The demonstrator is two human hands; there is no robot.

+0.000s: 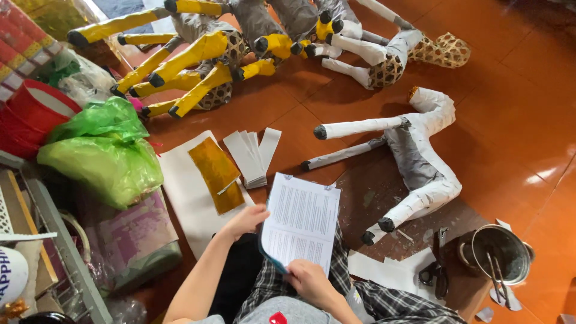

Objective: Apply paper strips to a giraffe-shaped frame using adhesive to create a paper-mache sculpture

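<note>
1. As the head camera looks down, the left hand [246, 221] holds the left edge of a booklet [302, 221], fingers closed on it, and the right hand [309, 282] pinches its lower edge, thumb on top.
2. The booklet rests over the person's lap, above the checked trousers [366, 297], near a stack of paper strips [251, 155].
3. I judge the booklet light, thin and floppy; it bends easily and can tear, so the stapled top edge or both side edges seem the best places to take hold.
4. By count: one booklet, one white paper animal figure [414, 159] on the floor, one more white figure [384, 54] further up, and several yellow figures [192, 60], too tangled to count.
5. There is also one metal pot [501, 255], one pair of scissors [437, 270], one gold sheet [216, 171], one green plastic bag [102, 153] and one red bucket [30, 114].
</note>
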